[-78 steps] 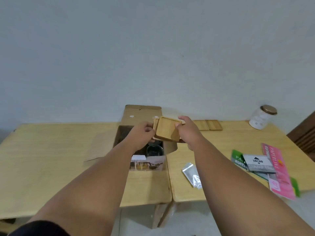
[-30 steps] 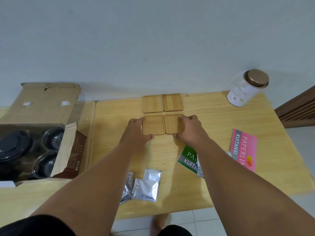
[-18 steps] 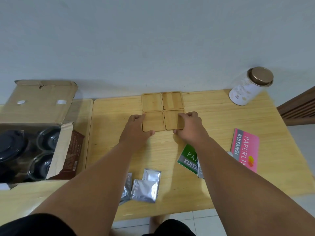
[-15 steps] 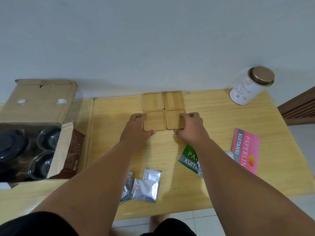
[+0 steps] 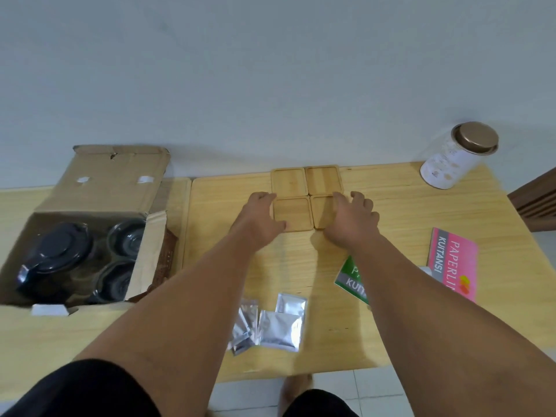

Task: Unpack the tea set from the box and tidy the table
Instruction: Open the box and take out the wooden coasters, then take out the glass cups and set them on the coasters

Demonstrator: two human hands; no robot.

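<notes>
Four square bamboo coasters lie in a two-by-two block at the back of the right-hand wooden table (image 5: 406,206). The far pair (image 5: 288,182) touch each other. My left hand (image 5: 258,218) grips the near-left coaster (image 5: 293,213) by its left and near edges. My right hand (image 5: 352,218) lies over the right side of the near-right coaster (image 5: 322,213). An open cardboard box (image 5: 99,176) stands on the left; inside are a dark teapot (image 5: 57,251) and dark cups (image 5: 128,236).
Several silver sachets (image 5: 279,326) lie near the front edge between my arms. A green booklet (image 5: 352,278) and a pink booklet (image 5: 454,263) lie at the right. A white tin (image 5: 457,158) with a bronze lid stands back right. Dark wooden furniture (image 5: 538,200) borders the right edge.
Earlier both hands held the coasters above the box. Since then they laid them on the right table and slid the near pair back against the far pair.
</notes>
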